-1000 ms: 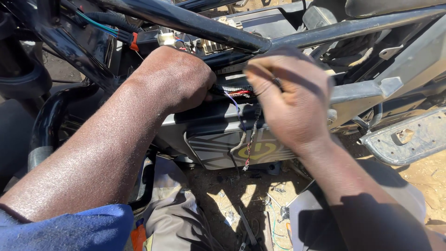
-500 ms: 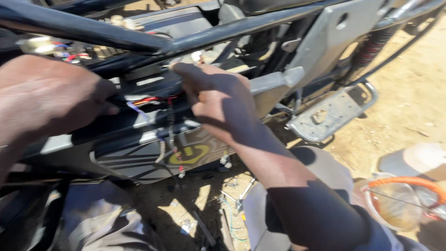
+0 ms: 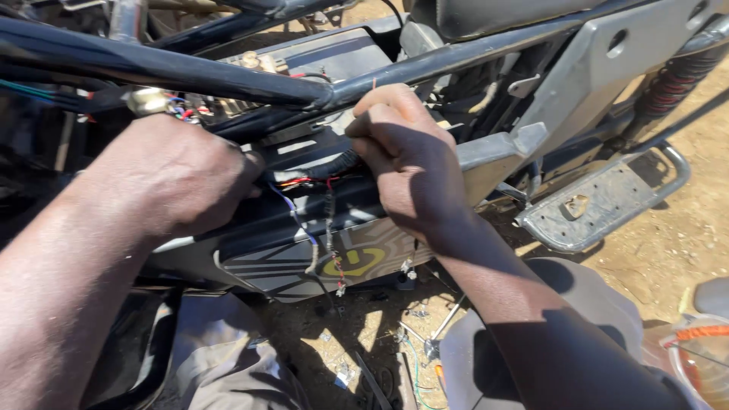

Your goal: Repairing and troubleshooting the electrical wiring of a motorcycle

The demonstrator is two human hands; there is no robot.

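My left hand (image 3: 171,175) is closed in a fist against the black motorcycle frame (image 3: 190,72), gripping into the wiring harness (image 3: 304,182) under the frame tube. My right hand (image 3: 410,156) is closed on the black-wrapped end of the same wire bundle, with a thin red wire sticking up above its knuckles. Several loose coloured wires (image 3: 323,235) hang down between the hands over a black side panel (image 3: 334,262) with a yellow-green emblem.
A metal footrest (image 3: 607,201) juts out at the right, below a red coil shock spring (image 3: 680,76). Sandy ground (image 3: 668,243) lies beyond. Small tools and wire scraps (image 3: 418,334) lie on the dirt between my knees. An orange-rimmed container (image 3: 699,349) sits bottom right.
The view has swung back and forth across the frame. My right hand has stayed on the wire bundle; my left hand has kept its grip by the frame tube.
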